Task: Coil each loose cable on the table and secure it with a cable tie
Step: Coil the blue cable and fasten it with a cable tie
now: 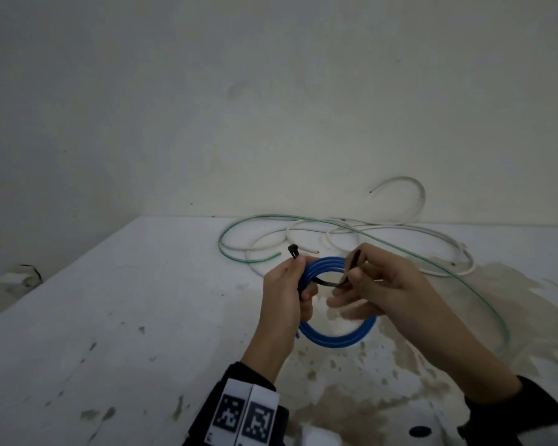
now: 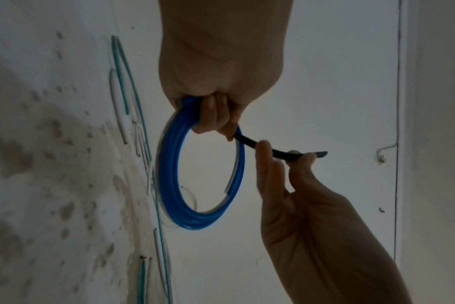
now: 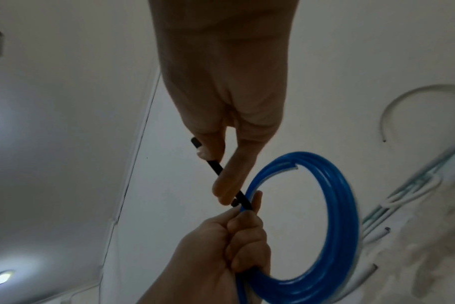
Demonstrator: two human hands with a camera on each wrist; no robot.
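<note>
The left hand (image 1: 285, 297) grips the blue coil (image 1: 339, 336), held above the stained table (image 1: 110, 317). The right hand (image 1: 380, 284), on the coil's right side, pinches the black tie (image 2: 281, 153) that crosses the coil. Behind the coil, a green cable (image 1: 239, 226) and white cables (image 1: 400, 233) lie loose near the wall (image 1: 271, 91).

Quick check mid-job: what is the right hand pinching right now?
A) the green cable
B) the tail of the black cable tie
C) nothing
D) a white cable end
B: the right hand pinches the free tail of the black cable tie, while the left hand grips the blue cable coil with the tie against it.
</note>
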